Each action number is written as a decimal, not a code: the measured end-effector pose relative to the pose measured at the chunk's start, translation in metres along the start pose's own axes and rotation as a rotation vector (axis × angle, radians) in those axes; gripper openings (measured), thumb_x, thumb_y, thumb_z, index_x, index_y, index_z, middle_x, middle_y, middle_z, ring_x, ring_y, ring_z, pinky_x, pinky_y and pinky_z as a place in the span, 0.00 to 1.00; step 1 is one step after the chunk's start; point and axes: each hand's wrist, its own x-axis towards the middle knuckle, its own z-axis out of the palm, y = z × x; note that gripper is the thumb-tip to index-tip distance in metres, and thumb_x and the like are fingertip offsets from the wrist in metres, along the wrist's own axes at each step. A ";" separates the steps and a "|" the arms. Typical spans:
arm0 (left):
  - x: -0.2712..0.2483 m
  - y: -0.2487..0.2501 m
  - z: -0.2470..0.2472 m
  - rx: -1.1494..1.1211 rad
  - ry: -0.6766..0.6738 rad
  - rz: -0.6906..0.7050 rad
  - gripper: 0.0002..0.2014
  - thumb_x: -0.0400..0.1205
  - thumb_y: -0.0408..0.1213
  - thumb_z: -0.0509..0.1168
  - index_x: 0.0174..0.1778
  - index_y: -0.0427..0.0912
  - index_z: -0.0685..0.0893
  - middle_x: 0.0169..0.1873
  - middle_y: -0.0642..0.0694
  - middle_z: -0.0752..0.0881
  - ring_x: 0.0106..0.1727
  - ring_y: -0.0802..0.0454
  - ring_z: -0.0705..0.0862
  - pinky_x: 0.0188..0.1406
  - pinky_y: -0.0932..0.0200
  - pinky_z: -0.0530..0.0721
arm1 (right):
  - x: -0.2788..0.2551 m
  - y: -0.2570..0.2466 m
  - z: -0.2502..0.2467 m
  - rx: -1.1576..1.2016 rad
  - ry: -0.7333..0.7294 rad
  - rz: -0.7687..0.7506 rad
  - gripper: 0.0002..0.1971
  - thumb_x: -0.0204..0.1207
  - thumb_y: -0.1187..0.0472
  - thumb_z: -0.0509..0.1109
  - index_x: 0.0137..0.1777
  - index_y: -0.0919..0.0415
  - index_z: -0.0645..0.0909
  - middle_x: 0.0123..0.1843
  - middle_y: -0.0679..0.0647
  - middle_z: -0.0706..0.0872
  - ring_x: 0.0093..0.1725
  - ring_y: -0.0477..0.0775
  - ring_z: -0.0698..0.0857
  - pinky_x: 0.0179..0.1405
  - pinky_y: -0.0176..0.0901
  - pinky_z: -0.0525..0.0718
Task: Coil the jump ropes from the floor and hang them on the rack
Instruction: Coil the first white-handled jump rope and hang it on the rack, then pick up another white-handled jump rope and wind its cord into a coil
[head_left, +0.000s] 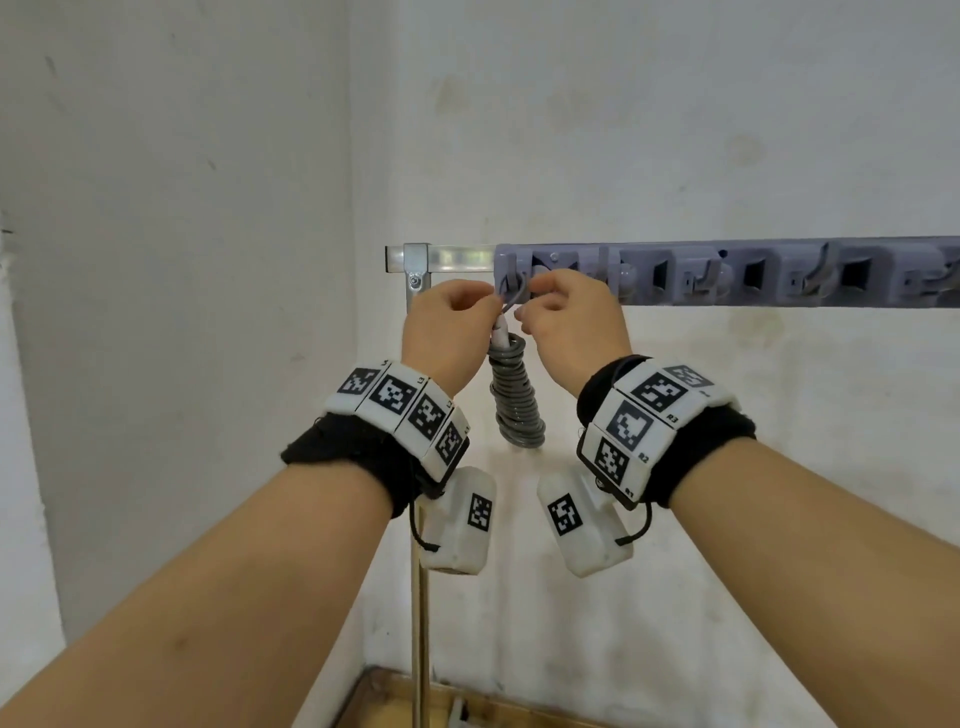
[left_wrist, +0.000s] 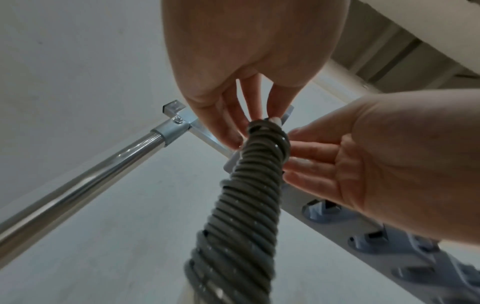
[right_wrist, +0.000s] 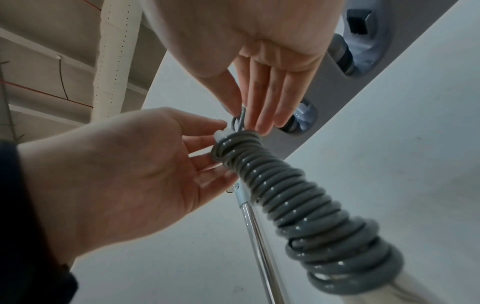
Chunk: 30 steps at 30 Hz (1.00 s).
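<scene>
A grey jump rope (head_left: 514, 400), wound in tight turns round its white handles, hangs between my two hands just under the leftmost hook (head_left: 508, 285) of the grey rack (head_left: 727, 270). My left hand (head_left: 491, 307) pinches the white handle end at the top of the coil (left_wrist: 249, 185). My right hand (head_left: 524, 305) pinches a small loop of rope (right_wrist: 240, 120) with thumb and forefinger, right at the hook. In the right wrist view the coil (right_wrist: 298, 201) slants down to the lower right. Whether the loop sits over the hook is hidden by my fingers.
The rack runs right along a metal bar with several more empty hooks and slots (head_left: 810, 273). A shiny upright post (head_left: 420, 623) stands below the bar's left end. White walls meet in a corner behind. A wooden base (head_left: 395, 696) lies at the bottom.
</scene>
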 end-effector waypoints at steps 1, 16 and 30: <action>-0.003 -0.001 -0.001 0.046 0.025 0.026 0.04 0.79 0.37 0.66 0.47 0.49 0.85 0.38 0.55 0.88 0.42 0.59 0.86 0.54 0.48 0.87 | -0.004 0.000 -0.002 0.001 0.008 -0.003 0.13 0.79 0.65 0.63 0.61 0.58 0.81 0.55 0.53 0.87 0.52 0.50 0.84 0.55 0.43 0.82; -0.170 -0.066 -0.002 0.484 -0.401 0.288 0.06 0.75 0.34 0.66 0.39 0.52 0.80 0.29 0.55 0.81 0.35 0.56 0.80 0.35 0.66 0.78 | -0.157 0.079 -0.067 -0.091 -0.147 0.075 0.07 0.74 0.62 0.68 0.37 0.53 0.83 0.33 0.44 0.85 0.39 0.51 0.86 0.47 0.46 0.85; -0.403 -0.303 0.044 0.690 -1.150 -0.088 0.09 0.72 0.47 0.63 0.41 0.48 0.85 0.33 0.58 0.77 0.40 0.49 0.81 0.38 0.55 0.80 | -0.425 0.323 -0.035 -0.418 -1.003 0.558 0.11 0.76 0.49 0.67 0.33 0.50 0.80 0.31 0.45 0.82 0.35 0.50 0.81 0.33 0.41 0.78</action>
